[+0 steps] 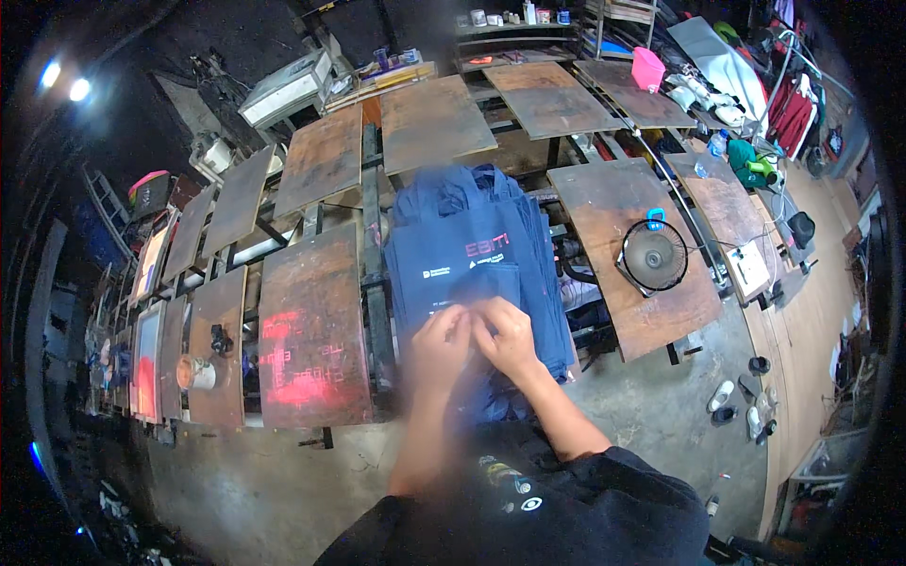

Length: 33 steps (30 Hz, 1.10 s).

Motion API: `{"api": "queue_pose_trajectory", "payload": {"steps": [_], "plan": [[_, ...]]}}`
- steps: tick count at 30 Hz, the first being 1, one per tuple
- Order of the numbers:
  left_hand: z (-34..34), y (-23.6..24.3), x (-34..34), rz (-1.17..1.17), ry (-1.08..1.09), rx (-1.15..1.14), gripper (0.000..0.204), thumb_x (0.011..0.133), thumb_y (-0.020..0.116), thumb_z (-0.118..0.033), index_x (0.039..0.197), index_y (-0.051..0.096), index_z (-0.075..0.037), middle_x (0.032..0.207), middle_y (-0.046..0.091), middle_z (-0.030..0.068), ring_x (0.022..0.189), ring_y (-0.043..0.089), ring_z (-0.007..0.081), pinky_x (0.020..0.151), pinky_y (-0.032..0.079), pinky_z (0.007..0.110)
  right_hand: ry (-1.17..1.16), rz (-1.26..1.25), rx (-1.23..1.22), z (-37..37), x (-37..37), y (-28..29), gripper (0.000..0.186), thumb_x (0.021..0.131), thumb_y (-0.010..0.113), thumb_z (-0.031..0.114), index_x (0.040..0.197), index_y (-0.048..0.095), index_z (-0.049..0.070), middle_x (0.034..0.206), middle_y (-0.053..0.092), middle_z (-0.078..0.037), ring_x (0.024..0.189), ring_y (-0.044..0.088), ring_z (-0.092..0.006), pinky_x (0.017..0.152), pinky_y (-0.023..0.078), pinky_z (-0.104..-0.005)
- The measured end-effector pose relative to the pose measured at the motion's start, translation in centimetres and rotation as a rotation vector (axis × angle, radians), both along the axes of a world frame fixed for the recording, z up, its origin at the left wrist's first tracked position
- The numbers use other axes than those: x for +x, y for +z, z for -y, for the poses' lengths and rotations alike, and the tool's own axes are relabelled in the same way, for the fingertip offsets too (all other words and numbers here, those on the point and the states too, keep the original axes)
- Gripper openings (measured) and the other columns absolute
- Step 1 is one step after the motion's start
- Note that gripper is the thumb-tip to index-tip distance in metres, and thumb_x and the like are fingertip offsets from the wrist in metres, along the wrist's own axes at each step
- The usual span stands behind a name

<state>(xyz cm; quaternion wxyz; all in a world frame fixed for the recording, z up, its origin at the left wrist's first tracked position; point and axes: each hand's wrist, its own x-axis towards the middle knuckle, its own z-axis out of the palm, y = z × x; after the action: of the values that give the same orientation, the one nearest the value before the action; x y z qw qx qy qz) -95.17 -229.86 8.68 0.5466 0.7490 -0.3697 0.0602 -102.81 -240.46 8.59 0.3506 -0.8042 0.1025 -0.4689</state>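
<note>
From my remote seat I am looking down on a stack of dark blue bags, which is lying straight ahead of the wearer between wooden boards. Its long axis is running away from the body: the bunched handles are sitting at the far end, and the near end is reaching back toward the dark shirt. The top bag is lying printed face up, showing pink and white marks.

Both hands are hovering over the nearer half of the stack, around its middle line. The left hand is coming in above the left edge, and the right hand is leaving a strip of blue cloth showing on its outer side. Their fingertips are almost meeting, bunched narrow in a pinching shape; a blurred band is crossing this part of my view, so I cannot tell whether they are gripping anything. A smaller dark blue panel is lying just beyond the fingertips, and I am judging the right hand to be the nearer one to it.

Off to the right, a black fan is standing on its own board, well apart from both hands.
</note>
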Motion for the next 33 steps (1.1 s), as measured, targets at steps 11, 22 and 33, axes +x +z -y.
{"api": "queue_pose_trajectory", "payload": {"steps": [11,22,33], "plan": [[1.2,-1.8,0.2,-0.405,-0.015,-0.15,0.005,0.094,0.058,0.001,0.098,0.061,0.001,0.089,0.061,0.0007,0.081,0.057,0.0068,0.074,0.047,0.021,-0.044,0.05,0.274,-1.3,0.7,-0.2,0.009,0.084,0.063,-0.001,0.092,0.064,-0.002,0.084,0.069,-0.015,0.072,0.07,-0.0254,0.066,0.055,-0.0334],[1.5,-0.5,0.7,-0.424,-0.027,-0.13,0.007,0.096,0.059,-0.001,0.102,0.059,-0.001,0.094,0.06,0.0016,0.084,0.055,0.0069,0.077,0.046,0.022,0.013,0.021,0.474,-0.3,1.2,0.4,0.016,0.087,0.066,0.001,0.103,0.063,-0.002,0.09,0.07,-0.011,0.081,0.069,-0.0175,0.074,0.055,-0.0303],[1.7,-0.8,0.2,-0.377,0.003,-0.145,0.013,0.096,0.061,-0.002,0.108,0.059,0.001,0.093,0.062,0.0032,0.083,0.059,0.0077,0.076,0.048,0.022,0.077,0.063,0.199,0.4,1.2,-0.3,0.016,0.083,0.066,-0.001,0.099,0.066,-0.002,0.088,0.066,-0.016,0.076,0.067,-0.0304,0.069,0.054,-0.035]]}}
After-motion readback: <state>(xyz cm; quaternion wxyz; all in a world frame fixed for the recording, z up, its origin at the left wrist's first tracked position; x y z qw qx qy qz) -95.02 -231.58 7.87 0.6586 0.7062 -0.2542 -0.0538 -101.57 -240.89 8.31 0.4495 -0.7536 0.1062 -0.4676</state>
